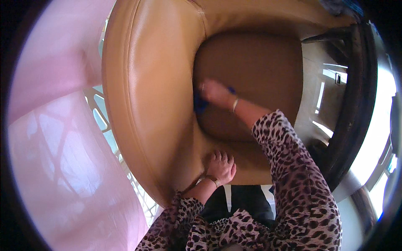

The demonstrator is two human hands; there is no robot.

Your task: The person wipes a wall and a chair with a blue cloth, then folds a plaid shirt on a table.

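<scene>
A tan leather armchair (157, 79) with a brown seat cushion (259, 62) fills the middle of the view. My right hand (217, 93), slightly blurred, is closed on a blue cloth (200, 105). It presses the cloth against the left side of the seat, where the cushion meets the chair's inner side. Part of the cloth is hidden under the fingers. Nearer to me, my left hand (222, 167) rests on the tan front edge of the chair. Its fingers lie stretched out on the leather, and it holds nothing.
To the left hangs a sheer pink curtain (58, 146), with a pale lattice (99, 113) behind it. On the right stands a dark-framed table (356, 104) with a shiny, reflective surface. A dark blue fabric item (341, 7) shows at the top right.
</scene>
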